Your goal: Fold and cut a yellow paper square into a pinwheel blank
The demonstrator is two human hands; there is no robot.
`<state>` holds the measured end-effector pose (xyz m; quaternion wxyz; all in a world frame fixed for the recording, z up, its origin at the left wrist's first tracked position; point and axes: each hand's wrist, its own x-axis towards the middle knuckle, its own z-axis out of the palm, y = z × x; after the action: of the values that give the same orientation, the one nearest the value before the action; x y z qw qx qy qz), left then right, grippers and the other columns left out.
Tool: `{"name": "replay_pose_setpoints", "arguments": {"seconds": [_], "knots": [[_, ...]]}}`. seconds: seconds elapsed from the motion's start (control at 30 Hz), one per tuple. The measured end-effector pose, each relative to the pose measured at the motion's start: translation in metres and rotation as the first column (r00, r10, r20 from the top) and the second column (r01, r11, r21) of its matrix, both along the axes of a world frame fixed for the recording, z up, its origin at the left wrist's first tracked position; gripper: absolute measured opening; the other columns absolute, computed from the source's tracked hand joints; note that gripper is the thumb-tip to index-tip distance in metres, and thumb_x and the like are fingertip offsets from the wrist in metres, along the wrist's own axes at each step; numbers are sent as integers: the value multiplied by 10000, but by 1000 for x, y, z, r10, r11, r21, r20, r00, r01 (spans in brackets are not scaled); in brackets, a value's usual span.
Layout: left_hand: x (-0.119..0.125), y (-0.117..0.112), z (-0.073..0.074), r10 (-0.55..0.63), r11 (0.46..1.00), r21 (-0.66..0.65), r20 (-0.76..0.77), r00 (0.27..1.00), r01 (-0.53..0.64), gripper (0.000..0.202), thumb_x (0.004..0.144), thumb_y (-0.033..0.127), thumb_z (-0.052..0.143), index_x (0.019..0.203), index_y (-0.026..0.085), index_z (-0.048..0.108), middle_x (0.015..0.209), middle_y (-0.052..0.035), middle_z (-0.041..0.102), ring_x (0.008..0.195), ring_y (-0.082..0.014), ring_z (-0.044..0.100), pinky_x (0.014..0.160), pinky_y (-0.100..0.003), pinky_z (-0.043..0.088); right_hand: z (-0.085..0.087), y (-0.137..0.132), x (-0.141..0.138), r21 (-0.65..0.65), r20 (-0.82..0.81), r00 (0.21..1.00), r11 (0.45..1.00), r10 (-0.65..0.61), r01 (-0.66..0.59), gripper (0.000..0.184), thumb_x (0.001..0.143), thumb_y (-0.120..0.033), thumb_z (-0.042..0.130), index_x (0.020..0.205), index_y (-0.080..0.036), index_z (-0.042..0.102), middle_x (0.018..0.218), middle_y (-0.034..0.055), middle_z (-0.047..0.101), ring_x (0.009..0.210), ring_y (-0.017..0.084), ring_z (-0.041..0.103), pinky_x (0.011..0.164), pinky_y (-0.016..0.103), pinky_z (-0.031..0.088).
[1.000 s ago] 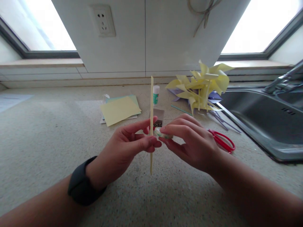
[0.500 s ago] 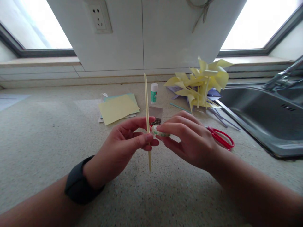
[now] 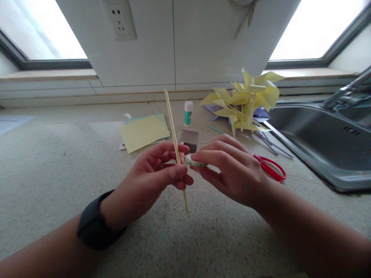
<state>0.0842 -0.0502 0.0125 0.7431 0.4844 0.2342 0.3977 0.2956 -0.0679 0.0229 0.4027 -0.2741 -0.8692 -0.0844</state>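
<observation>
Between the thumb and fingers of my left hand are thin pale wooden chopsticks, held nearly upright with their tops leaning left. My right hand pinches a small roll of tape with a green pattern, close beside the chopsticks. My left fingertips come near the roll's left edge; whether a strip joins roll and chopsticks is too small to tell. Behind the hands sits a small open box of little dark metal pieces, partly hidden by my fingers. A glue stick with a white cap stands behind it.
Yellow paper pinwheels lie heaped at the back right, beside the steel sink. Red-handled scissors are partly under my right hand. A stack of coloured paper lies back left. Thin strips lie near the sink edge.
The chopsticks have tilted, their tops swinging left and their lower ends slightly right. Both hands keep nearly the same place, with the tape roll still in my right fingers.
</observation>
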Motion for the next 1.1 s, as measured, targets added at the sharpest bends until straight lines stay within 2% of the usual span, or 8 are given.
{"name": "replay_pose_setpoints", "arguments": {"seconds": [0.23,0.43,0.7,0.83,1.0,1.1], "knots": [[0,1,-2,47,999,-21,-39,998,-48,385,814,152,813,1164,289,730,936,28,723,723,-104,757,614,-121,584,0,0,2,18,1,1000,1000,-19,19,156,947,-177,636,1096,-195,596,900,44,688,801,174,581,728,323,516],[-1,0,-4,59,998,-16,-36,998,-60,394,818,155,809,1185,279,738,876,34,724,628,-78,717,737,-211,627,-2,1,2,0,-4,1000,1000,-16,16,91,949,-177,631,1037,-190,608,870,47,679,801,176,576,732,329,513],[1,-2,-1,34,998,-49,1,999,-34,405,834,144,797,1199,308,738,988,5,794,795,-129,777,701,-156,609,-2,5,1,-48,-27,1000,999,15,-16,65,949,-170,645,1003,-141,623,856,68,673,797,168,579,731,329,504],[1,-3,-1,24,998,-53,12,1000,-24,430,846,137,787,1229,321,725,1022,-1,805,823,-131,781,754,-162,613,-3,4,-1,-48,-26,1000,999,7,-8,43,952,-171,640,976,-135,643,832,66,661,768,162,565,704,315,491],[0,-4,-2,-43,998,-36,36,998,45,428,883,111,746,1254,323,713,977,2,812,848,-127,782,811,-155,606,-4,3,-1,-62,-24,1000,998,16,-18,61,946,-173,648,952,-113,658,824,77,656,758,162,554,702,313,479],[-1,-4,-3,-84,996,-33,58,995,86,419,912,104,709,1273,317,702,1067,-4,798,878,-129,779,803,-142,606,-4,3,-1,-68,-28,999,997,18,-20,64,948,-167,644,957,-107,664,829,84,659,763,163,551,710,312,478]]}}
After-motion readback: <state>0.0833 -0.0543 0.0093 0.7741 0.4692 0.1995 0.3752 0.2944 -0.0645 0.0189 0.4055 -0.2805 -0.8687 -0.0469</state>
